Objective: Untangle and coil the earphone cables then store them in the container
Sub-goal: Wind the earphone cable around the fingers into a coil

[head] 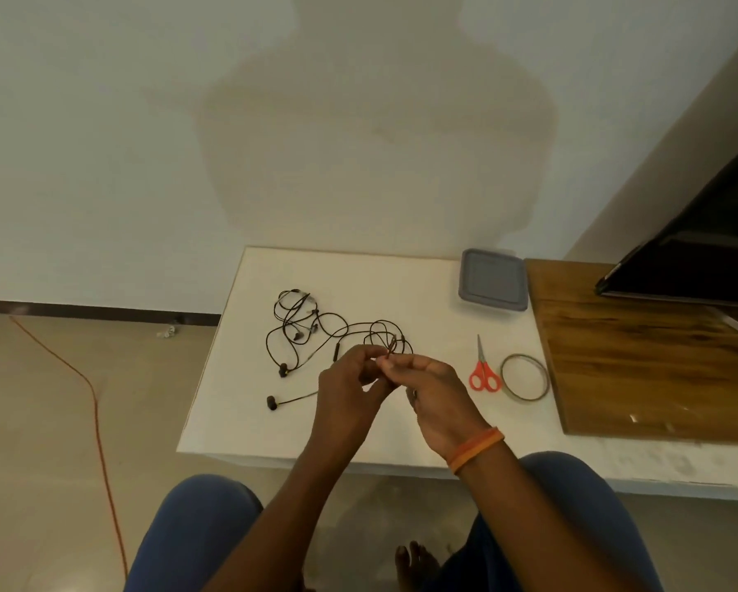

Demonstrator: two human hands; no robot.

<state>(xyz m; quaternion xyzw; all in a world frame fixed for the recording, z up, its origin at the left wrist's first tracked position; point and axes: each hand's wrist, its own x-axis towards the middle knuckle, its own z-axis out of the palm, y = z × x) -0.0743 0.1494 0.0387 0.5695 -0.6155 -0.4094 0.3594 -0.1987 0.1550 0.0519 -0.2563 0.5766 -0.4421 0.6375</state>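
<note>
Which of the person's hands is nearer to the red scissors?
The right hand. It is just left of the red scissors, pinching the earphone cable. The left hand is farther left, beyond the right hand.

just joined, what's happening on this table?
A seated person is working on tangled black earphone cables on the white table. The left hand and right hand both pinch a stretch of the cable near its loops. Most of it lies uncoiled. The grey lidded plastic container sits closed at the back; orange-handled scissors and a tape roll lie untouched.
</note>
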